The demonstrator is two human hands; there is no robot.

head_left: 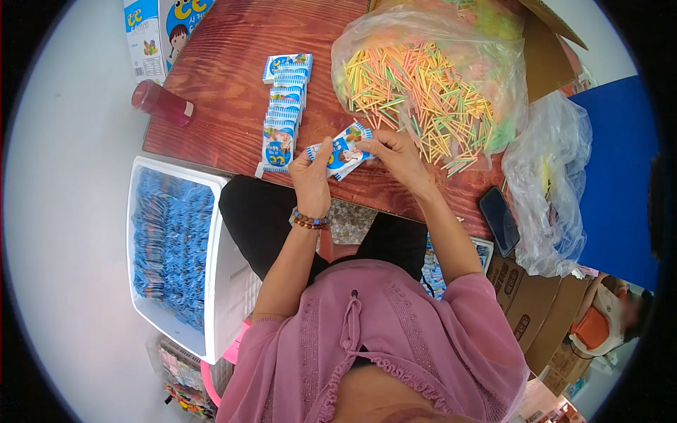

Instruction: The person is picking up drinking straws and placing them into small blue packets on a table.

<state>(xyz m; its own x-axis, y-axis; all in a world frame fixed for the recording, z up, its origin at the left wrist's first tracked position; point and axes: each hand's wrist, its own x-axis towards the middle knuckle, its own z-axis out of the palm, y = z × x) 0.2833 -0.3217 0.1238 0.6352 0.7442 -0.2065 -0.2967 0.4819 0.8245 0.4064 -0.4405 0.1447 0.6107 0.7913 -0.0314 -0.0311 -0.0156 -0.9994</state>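
Note:
Between my two hands, over the table's near edge, is a small blue-and-white candy packet (345, 151), tilted up to the right; another packet seems to lie under it. My left hand (312, 173) pinches its left end with thumb and fingers. At the other end my right hand (396, 156) grips the packet's right side. Just left of the packet, a column of overlapping blue-and-white packets (282, 116) runs away from me on the table. Beyond my right hand, a clear plastic bag (352, 39) lies open, spilling thin pastel candy sticks (423, 88).
Left of my legs stands a white bin (211, 282) filled with blue packets. A red-pink bottle (163, 103) and a printed box (151, 35) are at the table's far left. On the right are a dark phone (498, 220), a crumpled clear bag (553, 183) and cardboard boxes (525, 303).

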